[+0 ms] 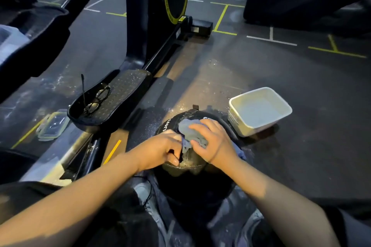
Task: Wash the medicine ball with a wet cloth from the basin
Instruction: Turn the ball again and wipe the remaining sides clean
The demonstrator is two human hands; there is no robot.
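Black medicine ball [186, 161] at floor centre; right hand [212, 141] presses the blue-grey cloth [190, 132] flat on top, left hand [160, 149] pinches the cloth's edge. White basin [281, 120] at two o'clock.

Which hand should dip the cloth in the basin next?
Right, probably: the right hand already lies on the cloth, and the basin sits on that side. The left hand is farther away.

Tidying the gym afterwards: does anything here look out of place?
Yes: eyeglasses lie on the exercise machine's pedal, where a foot would go, and a clear container lid sits loose on the floor beside it.
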